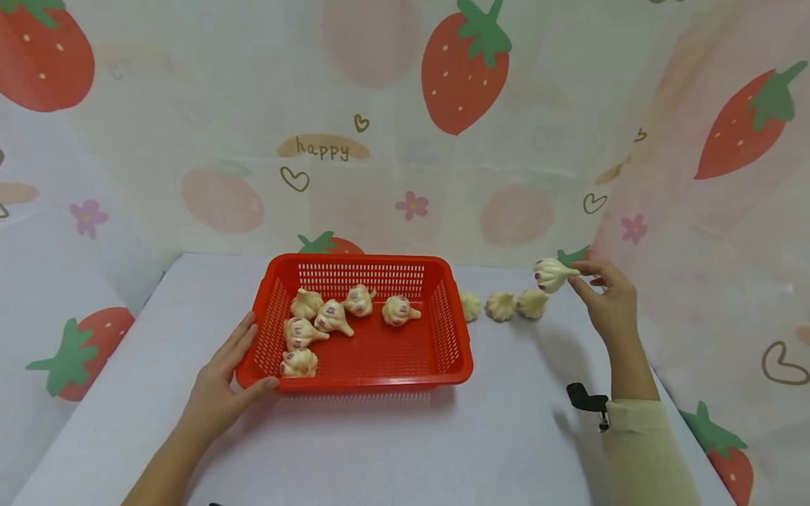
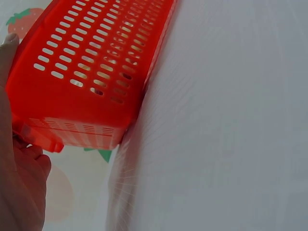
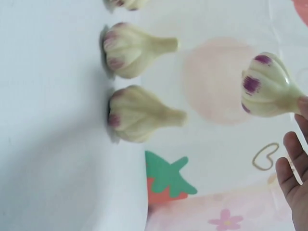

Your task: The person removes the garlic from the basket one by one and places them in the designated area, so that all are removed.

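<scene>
My right hand [image 1: 612, 303] pinches a garlic bulb [image 1: 550, 275] by its stem, raised above the table's back right. In the right wrist view the held bulb [image 3: 267, 86] shows purple marks, and its stem end is between the fingertips. My left hand [image 1: 218, 390] grips the near left corner of a red plastic basket [image 1: 380, 384], thumb at the front rim and the fingers along the left side. Several cream garlic bulbs [image 1: 299, 333] lie inside the basket, mostly toward its left, with one bulb [image 1: 397, 310] nearer the middle.
Right of the basket, garlic bulbs stand upright in a row; the rightmost bulb [image 1: 532, 304] is nearest the right hand, and the leftmost [image 1: 470, 306] is partly hidden by the basket. A strawberry-print curtain [image 1: 405, 84] encloses the white table [image 1: 380, 450].
</scene>
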Tool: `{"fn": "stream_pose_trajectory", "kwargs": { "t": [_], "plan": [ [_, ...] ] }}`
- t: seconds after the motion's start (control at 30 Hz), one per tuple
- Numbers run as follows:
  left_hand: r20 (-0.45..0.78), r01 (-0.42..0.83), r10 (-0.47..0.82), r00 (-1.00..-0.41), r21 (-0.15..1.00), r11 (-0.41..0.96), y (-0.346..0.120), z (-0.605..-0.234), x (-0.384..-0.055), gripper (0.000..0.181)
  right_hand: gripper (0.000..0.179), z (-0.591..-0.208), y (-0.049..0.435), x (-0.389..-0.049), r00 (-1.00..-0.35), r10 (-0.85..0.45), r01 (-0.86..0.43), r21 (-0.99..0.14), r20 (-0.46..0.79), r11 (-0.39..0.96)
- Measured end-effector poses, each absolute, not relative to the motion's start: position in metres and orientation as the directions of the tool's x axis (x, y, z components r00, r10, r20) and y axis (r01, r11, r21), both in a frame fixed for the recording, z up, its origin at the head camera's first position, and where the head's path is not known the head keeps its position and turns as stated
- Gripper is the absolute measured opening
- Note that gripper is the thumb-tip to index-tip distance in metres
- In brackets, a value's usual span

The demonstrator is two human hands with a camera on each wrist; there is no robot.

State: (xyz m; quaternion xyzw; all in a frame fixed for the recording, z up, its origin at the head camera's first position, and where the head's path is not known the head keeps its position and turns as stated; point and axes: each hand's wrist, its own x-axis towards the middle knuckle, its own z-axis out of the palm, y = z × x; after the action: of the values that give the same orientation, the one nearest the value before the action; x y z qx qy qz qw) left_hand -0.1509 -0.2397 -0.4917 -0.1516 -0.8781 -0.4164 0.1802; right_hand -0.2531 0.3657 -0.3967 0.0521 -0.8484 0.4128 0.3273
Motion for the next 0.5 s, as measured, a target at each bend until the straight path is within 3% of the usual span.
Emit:
{"fn": "stream_pose_trajectory", "kwargs": {
  "t": [0.5],
  "plan": [
    [0.416,0.389,0.107,-0.903,0.685,0.616,-0.24,-0.49,-0.151,0.097,0.025,-0.41,0.394,-0.265,-0.824,0.29,-0.186,-0.717,0.486,0.672]
  ]
}}
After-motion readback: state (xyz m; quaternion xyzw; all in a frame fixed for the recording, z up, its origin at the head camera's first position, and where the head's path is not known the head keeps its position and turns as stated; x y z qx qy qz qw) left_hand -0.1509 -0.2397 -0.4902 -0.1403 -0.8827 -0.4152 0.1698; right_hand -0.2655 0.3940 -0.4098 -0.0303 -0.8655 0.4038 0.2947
